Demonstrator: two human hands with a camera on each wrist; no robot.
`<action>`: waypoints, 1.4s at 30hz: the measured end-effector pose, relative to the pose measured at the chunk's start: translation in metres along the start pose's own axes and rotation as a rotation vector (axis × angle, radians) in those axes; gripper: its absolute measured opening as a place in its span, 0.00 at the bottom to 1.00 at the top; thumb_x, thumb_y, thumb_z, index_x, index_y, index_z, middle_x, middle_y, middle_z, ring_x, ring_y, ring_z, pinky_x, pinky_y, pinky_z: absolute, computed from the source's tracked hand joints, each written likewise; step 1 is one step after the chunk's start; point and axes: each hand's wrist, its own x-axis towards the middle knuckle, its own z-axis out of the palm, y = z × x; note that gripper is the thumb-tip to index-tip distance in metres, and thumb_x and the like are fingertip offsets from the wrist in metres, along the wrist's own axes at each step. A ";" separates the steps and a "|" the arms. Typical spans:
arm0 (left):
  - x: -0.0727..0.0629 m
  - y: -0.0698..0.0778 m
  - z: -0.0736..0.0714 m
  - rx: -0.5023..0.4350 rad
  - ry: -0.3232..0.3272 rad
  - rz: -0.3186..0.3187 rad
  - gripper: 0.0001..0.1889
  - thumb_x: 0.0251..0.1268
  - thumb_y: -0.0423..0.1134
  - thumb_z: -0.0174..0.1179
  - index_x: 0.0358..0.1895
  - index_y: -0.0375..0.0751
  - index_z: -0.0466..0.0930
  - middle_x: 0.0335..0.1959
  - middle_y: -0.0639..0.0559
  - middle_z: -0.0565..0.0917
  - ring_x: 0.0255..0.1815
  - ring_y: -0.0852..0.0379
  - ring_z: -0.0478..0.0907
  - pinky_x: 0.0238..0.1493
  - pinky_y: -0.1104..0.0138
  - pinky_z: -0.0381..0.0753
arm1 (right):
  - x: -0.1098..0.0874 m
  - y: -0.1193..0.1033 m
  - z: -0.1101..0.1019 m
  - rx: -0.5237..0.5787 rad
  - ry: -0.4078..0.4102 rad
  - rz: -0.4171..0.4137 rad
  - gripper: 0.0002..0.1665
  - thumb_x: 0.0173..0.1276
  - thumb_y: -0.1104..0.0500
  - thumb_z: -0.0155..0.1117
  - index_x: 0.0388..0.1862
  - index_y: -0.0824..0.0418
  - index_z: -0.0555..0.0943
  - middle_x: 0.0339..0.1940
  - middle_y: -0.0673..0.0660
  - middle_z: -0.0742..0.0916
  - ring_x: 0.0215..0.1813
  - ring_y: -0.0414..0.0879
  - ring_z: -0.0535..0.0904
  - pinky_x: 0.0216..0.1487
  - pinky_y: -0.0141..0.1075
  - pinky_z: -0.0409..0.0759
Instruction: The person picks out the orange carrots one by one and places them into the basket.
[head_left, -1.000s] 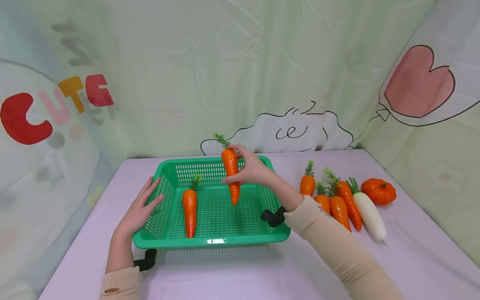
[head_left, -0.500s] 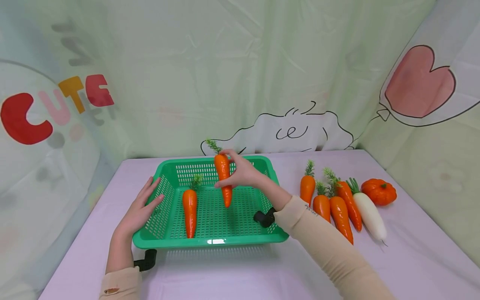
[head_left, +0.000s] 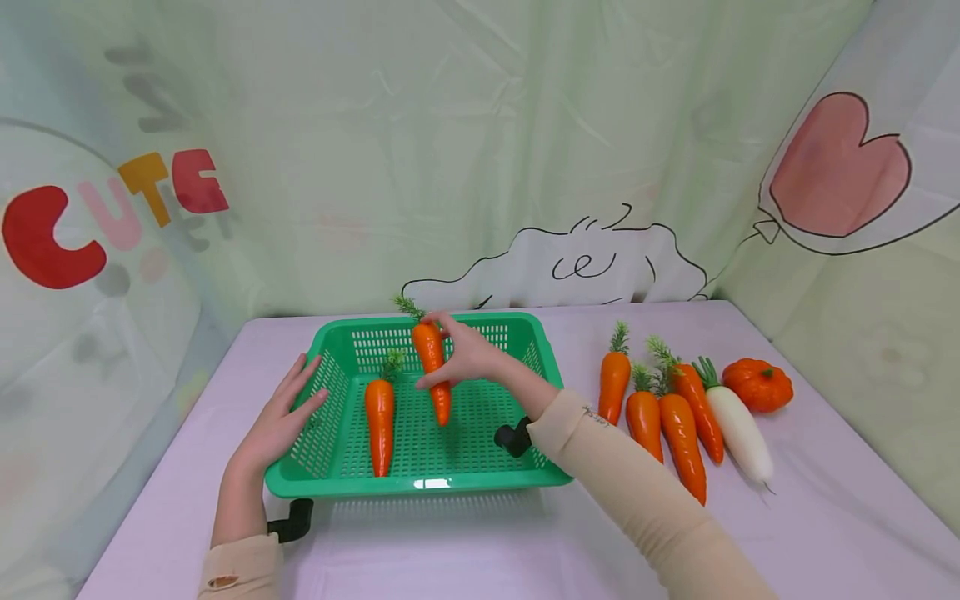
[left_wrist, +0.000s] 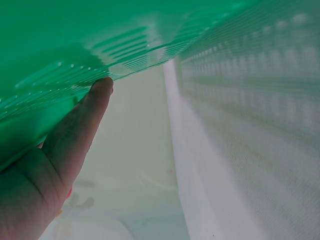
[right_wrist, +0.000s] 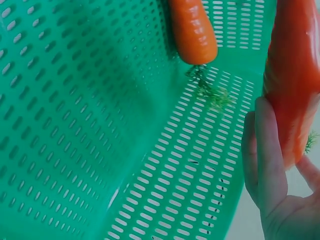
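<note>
My right hand [head_left: 474, 353] holds an orange carrot [head_left: 428, 348] with a green leafy top over the green basket [head_left: 480, 478], thumb on one side and fingers on the other. The carrot slants, leaves up and tip down. Another carrot [head_left: 380, 421] lies inside the basket on the left. In the right wrist view, the held carrot [right_wrist: 295, 65] is close up, and the other carrot [right_wrist: 194, 35] lies beyond. My left hand [head_left: 274, 423] rests against the basket's left side, fingers fairly straight. In the left wrist view, one finger [left_wrist: 82, 130] touches the basket wall.
Several carrots [head_left: 681, 442] lie right of the basket, partly behind my right sleeve. Beside them are a white radish [head_left: 741, 429] and an orange pumpkin [head_left: 757, 385]. Printed curtains [head_left: 360, 167] stand behind the pale table [head_left: 420, 558].
My right hand has moved left and slightly down with the carrot, closer to the carrot lying in the basket. My left hand and the basket stay in place.
</note>
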 end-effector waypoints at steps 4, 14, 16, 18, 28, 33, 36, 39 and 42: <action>0.000 0.000 0.000 0.002 0.000 -0.005 0.32 0.69 0.51 0.46 0.73 0.49 0.47 0.74 0.48 0.38 0.71 0.39 0.35 0.59 0.33 0.43 | 0.004 0.003 0.005 -0.018 -0.012 0.009 0.55 0.44 0.56 0.78 0.68 0.53 0.56 0.59 0.63 0.70 0.43 0.52 0.76 0.27 0.35 0.81; 0.000 0.001 0.000 0.001 -0.001 -0.004 0.32 0.69 0.51 0.47 0.72 0.49 0.47 0.74 0.48 0.38 0.72 0.39 0.35 0.59 0.33 0.42 | 0.011 0.009 0.016 -0.073 -0.040 0.029 0.56 0.44 0.56 0.78 0.68 0.54 0.55 0.59 0.63 0.70 0.45 0.52 0.75 0.28 0.34 0.81; 0.000 0.001 0.000 0.002 -0.001 -0.001 0.32 0.69 0.51 0.47 0.72 0.48 0.48 0.74 0.48 0.38 0.71 0.39 0.35 0.59 0.33 0.42 | 0.012 0.009 0.018 -0.082 -0.044 0.032 0.56 0.44 0.56 0.78 0.68 0.55 0.55 0.59 0.63 0.71 0.46 0.51 0.75 0.28 0.33 0.81; 0.000 0.001 0.000 0.003 -0.001 0.002 0.32 0.69 0.50 0.47 0.72 0.48 0.48 0.74 0.48 0.38 0.71 0.39 0.35 0.59 0.34 0.43 | 0.013 0.009 0.020 -0.089 -0.049 0.039 0.56 0.44 0.55 0.78 0.68 0.56 0.55 0.58 0.62 0.71 0.46 0.51 0.74 0.29 0.33 0.80; 0.000 0.001 0.000 0.007 -0.003 -0.006 0.32 0.69 0.50 0.47 0.73 0.49 0.47 0.74 0.48 0.38 0.71 0.39 0.35 0.58 0.33 0.43 | 0.018 0.012 0.033 -0.005 -0.117 0.124 0.56 0.44 0.60 0.78 0.67 0.55 0.54 0.53 0.62 0.71 0.41 0.52 0.76 0.33 0.44 0.82; 0.000 0.003 -0.001 0.014 -0.007 -0.016 0.32 0.70 0.49 0.47 0.73 0.49 0.46 0.74 0.48 0.37 0.71 0.38 0.35 0.58 0.33 0.43 | 0.020 0.012 0.041 -0.004 -0.118 0.140 0.55 0.44 0.62 0.77 0.66 0.57 0.53 0.49 0.61 0.72 0.43 0.52 0.75 0.31 0.41 0.82; -0.001 0.004 -0.002 0.019 -0.008 -0.022 0.32 0.70 0.49 0.46 0.73 0.49 0.46 0.74 0.48 0.37 0.71 0.38 0.35 0.58 0.33 0.43 | 0.021 0.012 0.044 -0.011 -0.109 0.155 0.55 0.43 0.63 0.77 0.66 0.57 0.53 0.47 0.61 0.72 0.43 0.52 0.74 0.28 0.38 0.82; -0.001 0.005 -0.002 0.018 -0.008 -0.019 0.32 0.70 0.49 0.46 0.73 0.49 0.46 0.74 0.47 0.37 0.71 0.38 0.35 0.58 0.33 0.43 | 0.021 0.011 0.048 -0.010 -0.098 0.174 0.56 0.42 0.63 0.78 0.66 0.57 0.53 0.47 0.61 0.72 0.42 0.52 0.74 0.28 0.38 0.82; 0.000 0.004 -0.001 0.010 -0.010 -0.017 0.32 0.69 0.49 0.47 0.73 0.49 0.46 0.74 0.46 0.37 0.71 0.38 0.35 0.58 0.33 0.43 | 0.021 0.011 0.051 -0.012 -0.086 0.190 0.56 0.42 0.64 0.78 0.66 0.57 0.53 0.47 0.61 0.72 0.43 0.52 0.74 0.28 0.38 0.82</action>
